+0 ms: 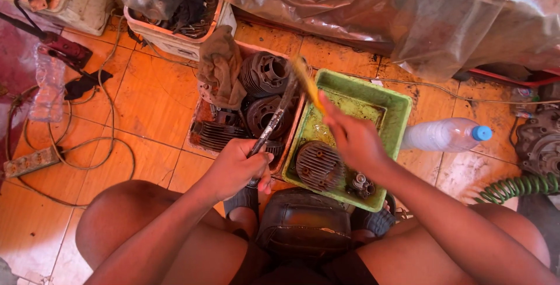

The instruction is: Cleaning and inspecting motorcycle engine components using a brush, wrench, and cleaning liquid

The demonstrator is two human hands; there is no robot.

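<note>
A tray (392, 105) is set on the floor right of a box (201, 123) of engine cylinders (263, 74). A finned cylinder head (319, 165) lies in the tray's near part. A bottle (444, 134) lies right of the tray; cables (87, 139) are spread far left.

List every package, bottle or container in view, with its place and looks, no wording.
Green tray: floor centre, rectangular, holds finned engine parts.
Plastic bottle: lying right of the tray, clear, blue cap.
Crumpled bottle: far left, clear.
White tub: top centre, dirty, rectangular.
No readable labels, signs or screens.
</note>
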